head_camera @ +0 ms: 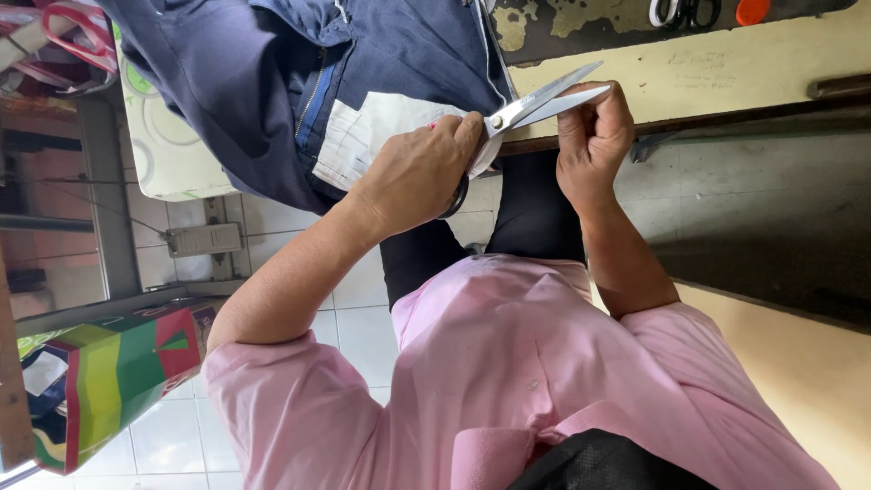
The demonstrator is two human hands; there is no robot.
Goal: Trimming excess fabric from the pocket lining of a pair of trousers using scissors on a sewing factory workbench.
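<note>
My left hand [417, 172] grips the black handles of a large pair of steel scissors [535, 102], whose blades are slightly parted and point right. A navy pair of trousers [272, 82], turned so that its white pocket lining [363, 136] shows, hangs just under that hand. My right hand [594, 136] is curled shut at the blade tips, thumb and fingers pinched together. Anything pinched between them is too small or too hidden to see. Both arms reach out from my pink shirt.
A pale yellow table top [726, 73] with a dark edge lies beyond the hands, with a second pair of scissors [680, 11] and an orange round thing [751, 9] at its far side. A striped colourful bag [109, 381] stands on the white tiled floor [354, 327].
</note>
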